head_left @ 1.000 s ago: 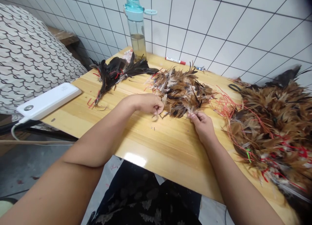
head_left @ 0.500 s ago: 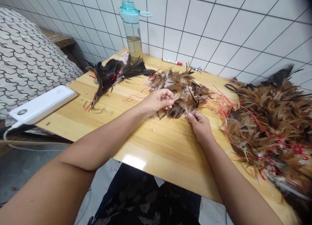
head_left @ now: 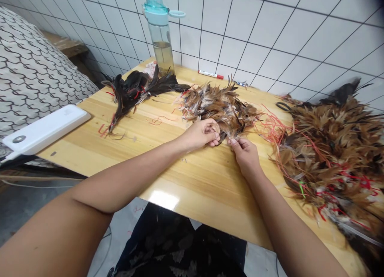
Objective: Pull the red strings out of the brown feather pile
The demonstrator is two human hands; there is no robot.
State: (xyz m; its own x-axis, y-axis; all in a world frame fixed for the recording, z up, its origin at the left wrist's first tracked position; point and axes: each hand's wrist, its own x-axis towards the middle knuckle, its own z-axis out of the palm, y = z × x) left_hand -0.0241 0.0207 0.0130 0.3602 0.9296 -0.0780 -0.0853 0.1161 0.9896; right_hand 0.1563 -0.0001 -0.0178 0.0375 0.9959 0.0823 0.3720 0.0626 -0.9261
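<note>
A pile of brown feathers lies across the middle of the table, with pale fluff and dark tips among it. At its front edge is my left hand, the fingers curled and the thumb pressed against them. Whatever is between those fingertips is too small to make out. A little to the right, my right hand pinches the pale lower end of a brown feather between thumb and forefinger. The two hands are close together but apart.
Black feather bundles tied with red lie left. A larger brown feather heap with red strings covers the right side. A water bottle and a red-capped marker stand near the tiled wall. A white power bank lies at the left edge.
My left hand has moved slightly down and right, nearer my right hand. The right hand stays almost in place, still pinching.
</note>
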